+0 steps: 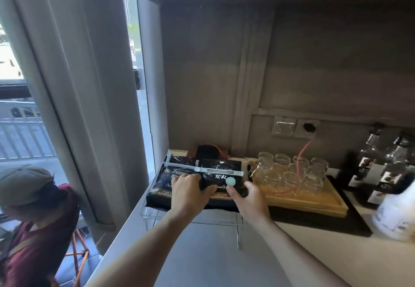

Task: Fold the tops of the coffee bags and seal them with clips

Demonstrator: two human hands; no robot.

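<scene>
Black coffee bags (166, 181) lie stacked on a clear acrylic stand (148, 213) at the counter's far left. A long grey sealing clip (179, 165) lies across the rear bag, and a second one (221, 171) crosses the front bag. My left hand (190, 193) grips the folded black top of the front bag. My right hand (248, 199) holds the same fold at its right end, thumb just under a pale green round knob (230, 181).
A wooden tray (314, 203) of several upturned glasses (292, 170) sits on a black mat right of the bags. Dark bottles (381, 165) and a white jug (395, 214) stand far right. A seated person in a cap (24, 185) is below left, by the window.
</scene>
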